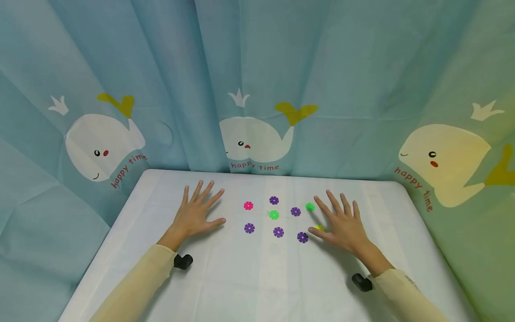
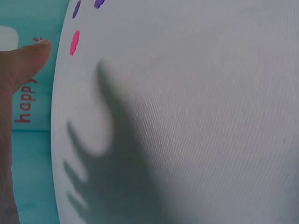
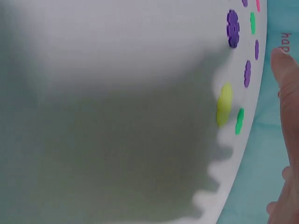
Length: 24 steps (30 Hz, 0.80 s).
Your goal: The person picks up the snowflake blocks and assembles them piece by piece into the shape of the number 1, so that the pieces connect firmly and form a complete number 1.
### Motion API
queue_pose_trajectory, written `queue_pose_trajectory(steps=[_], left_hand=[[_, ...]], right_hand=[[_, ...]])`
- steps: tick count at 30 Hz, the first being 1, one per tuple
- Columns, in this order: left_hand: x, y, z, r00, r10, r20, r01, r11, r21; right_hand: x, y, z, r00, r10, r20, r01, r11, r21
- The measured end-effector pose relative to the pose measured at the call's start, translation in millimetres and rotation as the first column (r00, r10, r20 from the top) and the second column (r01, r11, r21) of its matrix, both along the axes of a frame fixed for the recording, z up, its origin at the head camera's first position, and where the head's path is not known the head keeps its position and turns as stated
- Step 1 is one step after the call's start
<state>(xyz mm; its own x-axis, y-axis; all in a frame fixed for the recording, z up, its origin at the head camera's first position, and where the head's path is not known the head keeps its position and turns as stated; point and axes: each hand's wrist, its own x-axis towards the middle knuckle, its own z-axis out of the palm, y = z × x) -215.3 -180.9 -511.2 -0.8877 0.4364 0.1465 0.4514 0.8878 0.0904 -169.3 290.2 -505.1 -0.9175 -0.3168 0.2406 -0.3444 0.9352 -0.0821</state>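
Several flat, notched plastic discs like snowflake building pieces lie on the white table: a pink disc (image 1: 248, 205), purple discs such as the front-left one (image 1: 249, 228), a green disc (image 1: 274, 215) amid them and another green disc (image 1: 310, 207) farther right. My left hand (image 1: 194, 218) hovers left of the pink disc, fingers spread and straight, holding nothing. On the other side my right hand (image 1: 343, 226) is spread above the table, its thumb overlapping a yellow disc (image 1: 319, 228) in the head view. That yellow disc (image 3: 224, 105) shows whole in the right wrist view, within the hand's shadow.
The white table (image 1: 233, 286) has rounded far corners. Behind and beside it hangs a blue-green curtain (image 1: 346, 67) printed with whales. A black wrist device (image 1: 183, 261) sits at the left cuff, another black device (image 1: 362, 282) at the right cuff.
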Motion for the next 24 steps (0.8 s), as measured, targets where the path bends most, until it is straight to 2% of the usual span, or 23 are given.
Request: queue_pose_trajectory(steps=[5, 12, 15, 20, 24], left_hand=[[1.0, 6.3, -3.1, 1.000, -0.027, -0.009, 0.027, 1.000, 0.011], [5.6, 20.7, -5.4, 0.993, -0.115, -0.030, 0.117, 0.988, 0.102], [6.7, 27.5, -8.1, 0.991, -0.135, -0.009, 0.135, 0.980, 0.146], [10.5, 41.1, -11.1, 0.986, -0.163, 0.024, 0.152, 0.958, 0.242], [13.9, 52.8, -13.1, 0.978, -0.190, 0.088, 0.149, 0.927, 0.345]], right_hand=[[-0.4, -12, -0.9, 1.000, 0.025, 0.019, -0.025, 1.000, 0.011], [0.9, -42, -0.3, 0.994, 0.098, 0.045, -0.094, 0.992, -0.086], [-0.1, -55, -2.1, 0.990, 0.139, 0.024, -0.135, 0.984, -0.119], [-1.5, -73, -7.2, 0.971, 0.237, -0.019, -0.235, 0.949, -0.209], [-2.1, -84, -11.0, 0.957, 0.290, 0.018, -0.269, 0.908, -0.321]])
